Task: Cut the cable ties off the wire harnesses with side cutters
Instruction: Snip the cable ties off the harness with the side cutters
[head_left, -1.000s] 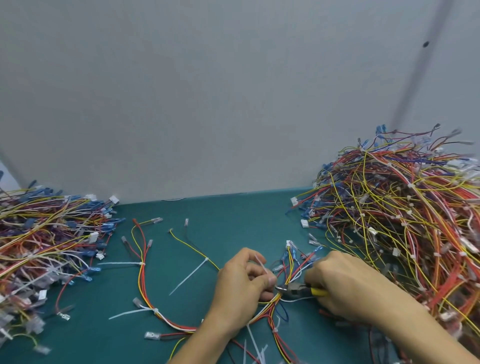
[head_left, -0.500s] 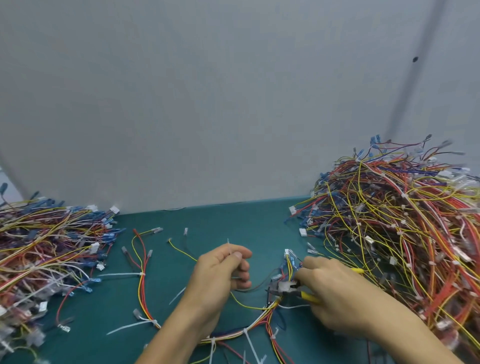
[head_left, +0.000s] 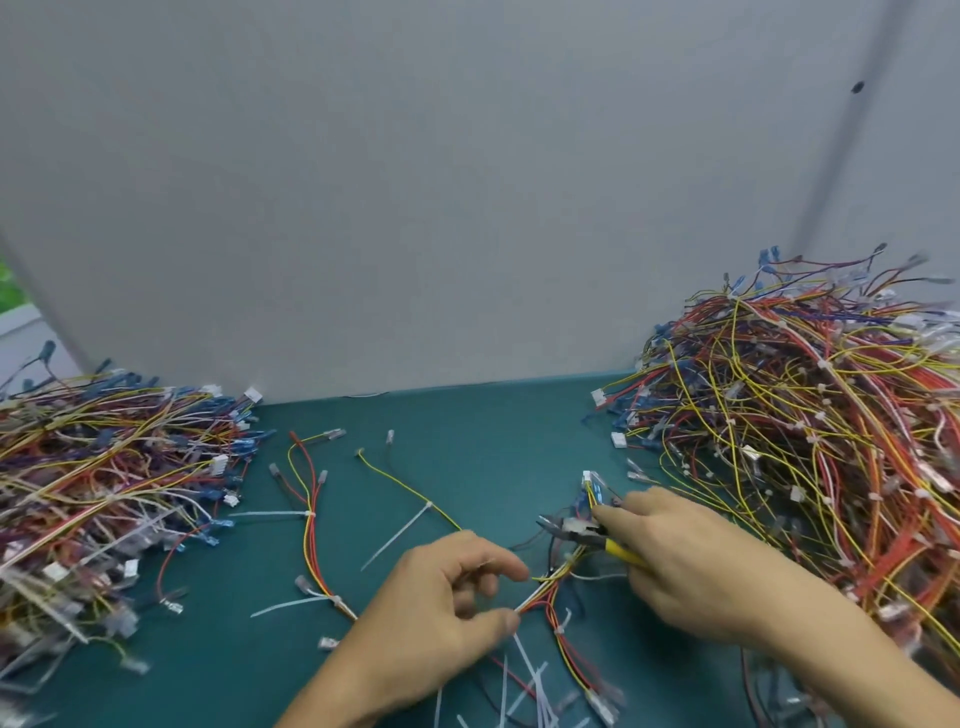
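Observation:
A wire harness (head_left: 545, 584) of red, yellow and white wires lies on the teal table in front of me, white cable ties still along it. My left hand (head_left: 441, 613) has its fingers curled, and its thumb and fingertips pinch the bundle's near stretch. My right hand (head_left: 691, 566) grips the yellow-handled side cutters (head_left: 582, 535). Their jaws point left and hover just above the harness, near its blue connectors (head_left: 592, 491). Cut white ties (head_left: 524, 686) lie by my left wrist.
A big heap of tied harnesses (head_left: 810, 441) fills the right side, close to my right forearm. Another heap (head_left: 104, 483) covers the left. Loose harness branches and long white ties (head_left: 395, 535) lie between them. A grey wall stands behind the table.
My left hand, raised half a second ago, has come down and right onto the bundle. My right hand with the cutters has lifted slightly, jaws now clear of the wires.

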